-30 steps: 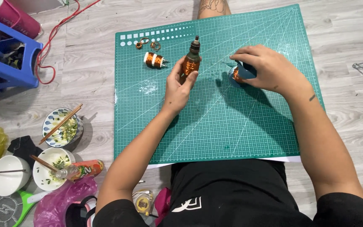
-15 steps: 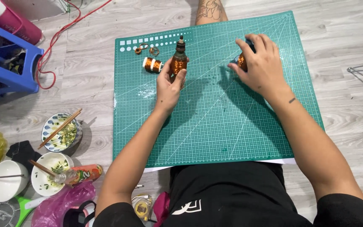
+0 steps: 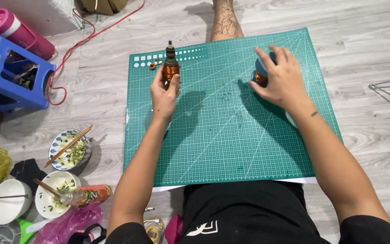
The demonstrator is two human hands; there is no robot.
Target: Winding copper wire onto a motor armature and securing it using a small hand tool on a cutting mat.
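Note:
I sit at a green cutting mat [image 3: 231, 135] laid on a wood floor. My left hand [image 3: 164, 92] grips an upright amber bulb-shaped piece [image 3: 170, 68] with copper wire inside and a dark cap, near the mat's far left. My right hand [image 3: 281, 80] rests over a small orange and blue object [image 3: 261, 77] at the mat's far right, fingers curled around it. A small metal ring piece [image 3: 153, 64] lies on the mat just left of the amber piece.
A blue plastic stool [image 3: 10, 79] and a pink flask [image 3: 16, 31] stand at the far left, with a red cable [image 3: 75, 43] trailing past. Bowls with chopsticks [image 3: 68, 148], a white bowl [image 3: 7, 201], a can [image 3: 91, 195] and a pink bag [image 3: 68, 223] sit near left. A tattooed foot [image 3: 225, 22] lies beyond the mat.
My left hand has carried the amber piece farther toward the mat's far edge. The small orange cylinder that lay beside it is no longer in sight. My right hand stays over its object.

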